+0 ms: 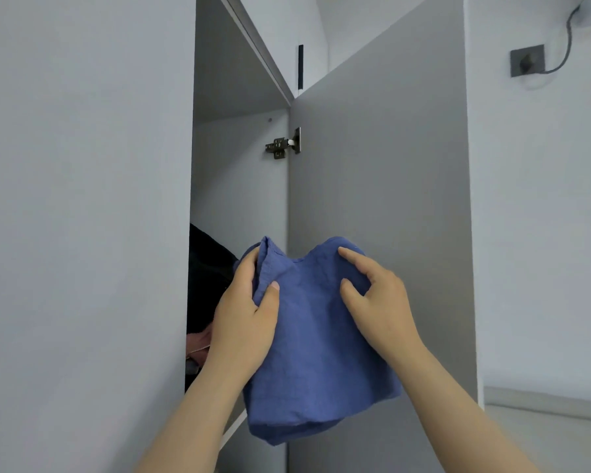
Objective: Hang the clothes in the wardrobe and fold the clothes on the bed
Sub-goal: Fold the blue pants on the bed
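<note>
A blue shirt (307,343) hangs in front of the open wardrobe (239,186), held up at chest height. My left hand (246,319) grips its left shoulder, thumb across the front and fingers behind the cloth. My right hand (376,295) holds the right shoulder, with the forefinger and thumb pressed on the fabric. Whether a hanger is inside the shirt cannot be seen. The shirt's lower hem is bunched and folded under.
The grey wardrobe door (379,186) stands open to the right, with a metal hinge (284,145) at its inner edge. Dark clothes (209,274) hang inside at the left. A wall socket (526,59) with a cable sits at the upper right.
</note>
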Motion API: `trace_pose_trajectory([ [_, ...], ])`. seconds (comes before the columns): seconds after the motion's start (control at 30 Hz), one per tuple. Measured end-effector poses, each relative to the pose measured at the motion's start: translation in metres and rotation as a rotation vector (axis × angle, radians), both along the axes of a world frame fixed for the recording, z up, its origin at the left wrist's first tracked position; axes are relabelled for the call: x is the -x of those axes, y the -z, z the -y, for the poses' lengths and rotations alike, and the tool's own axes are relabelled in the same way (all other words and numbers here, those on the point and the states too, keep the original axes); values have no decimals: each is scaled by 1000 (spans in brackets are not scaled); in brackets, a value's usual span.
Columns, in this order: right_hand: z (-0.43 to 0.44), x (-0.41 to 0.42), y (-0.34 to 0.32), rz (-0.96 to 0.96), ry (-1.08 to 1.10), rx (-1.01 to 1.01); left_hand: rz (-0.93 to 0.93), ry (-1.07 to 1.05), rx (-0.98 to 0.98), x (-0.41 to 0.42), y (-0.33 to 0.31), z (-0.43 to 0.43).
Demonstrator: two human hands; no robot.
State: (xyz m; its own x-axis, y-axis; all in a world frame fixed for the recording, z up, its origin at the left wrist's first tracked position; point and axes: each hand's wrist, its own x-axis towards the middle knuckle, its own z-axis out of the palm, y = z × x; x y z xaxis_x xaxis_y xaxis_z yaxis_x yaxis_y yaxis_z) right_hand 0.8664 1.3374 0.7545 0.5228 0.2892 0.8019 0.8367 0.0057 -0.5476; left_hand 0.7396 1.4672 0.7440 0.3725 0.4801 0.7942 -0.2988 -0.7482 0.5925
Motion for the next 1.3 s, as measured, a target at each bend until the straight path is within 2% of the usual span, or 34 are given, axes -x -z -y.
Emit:
trace_pose_trajectory([
  [0.2,-32,-26,-7,-7,-76,-19,-1,-113,-12,-20,-2,-16],
  [0.4,-79,-66,-52,-7,-209,-99,104,-250,-59,-55,-48,-38],
  [0.47,-105,-84,-77,8,-296,-120,177,-329,-85,-66,-67,-55],
  [0.6,-167,-114,-124,36,-460,-149,311,-461,-20,-88,-101,-94],
  [0.8,-272,-123,-171,-45,-744,-121,238,-764,-102,-83,-166,-151],
  [0.93,-335,-113,-209,-19,-895,-182,322,-842,-150,-67,-195,-196],
  [1.0,-376,-112,-203,-22,-908,-73,232,-910,-26,-62,-176,-231],
  [1.1,-442,-111,-149,-97,-876,362,-149,-1031,427,-56,-121,-285],
  [1.13,-455,-110,-132,-73,-850,464,-220,-1044,546,-53,-106,-295],
  [1.2,-471,-112,-117,-8,-835,470,-199,-1080,577,-49,-96,-306],
  [1.3,-468,-118,-120,10,-838,392,-161,-1090,477,-50,-100,-306],
])
